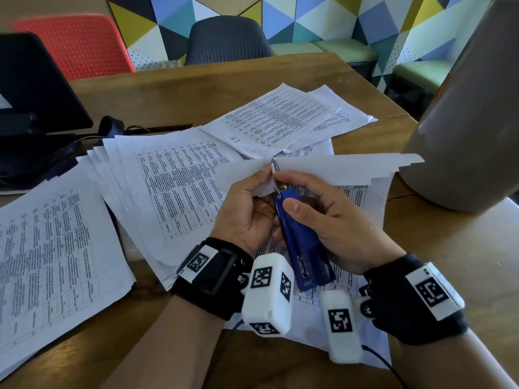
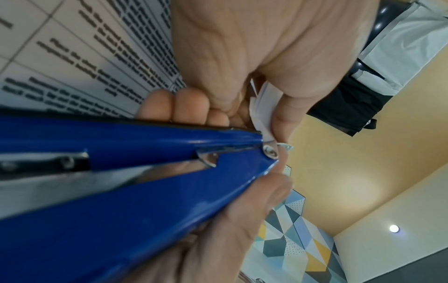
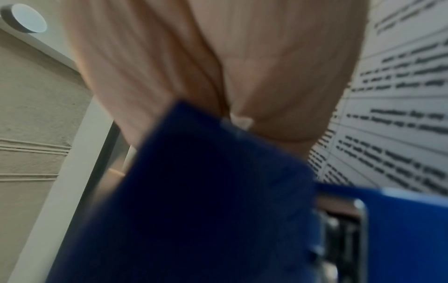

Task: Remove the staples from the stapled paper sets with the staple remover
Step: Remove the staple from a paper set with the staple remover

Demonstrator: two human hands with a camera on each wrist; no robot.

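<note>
On the wooden desk [image 1: 438, 270], my left fingers [image 1: 257, 178] pinch the paper set [image 1: 323, 167]; right fingers [image 1: 292, 205] grip the staple remover [image 1: 297, 237], its tip between them, ready to squeeze, I think.

Wooden table [image 1: 438, 265], red mesh chair [image 1: 81, 43], grey chair [image 1: 224, 37], black monitor [image 1: 33, 85], geometric patterned wall [image 1: 309, 15]

Blue staple remover [image 1: 297, 234], metal tip at lifted white paper set [image 1: 323, 167] corner
</note>
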